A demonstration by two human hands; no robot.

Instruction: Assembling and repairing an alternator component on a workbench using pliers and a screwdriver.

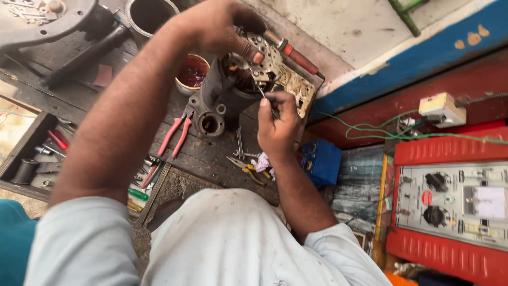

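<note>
Left hand (222, 26) clenched on the metal brush plate (267, 55) atop the dark motor housing (225, 95), standing on the tabletop (206, 156). Right hand (278, 124) just below, grip pinching a thin probe (263, 91) with its tip touching the plate. Red-handled pliers (177, 135) beside.

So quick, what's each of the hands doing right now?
Left hand: closed on the round metal plate atop the dark motor housing.
Right hand: closed, pinching a thin metal tool that points at the plate.
</note>
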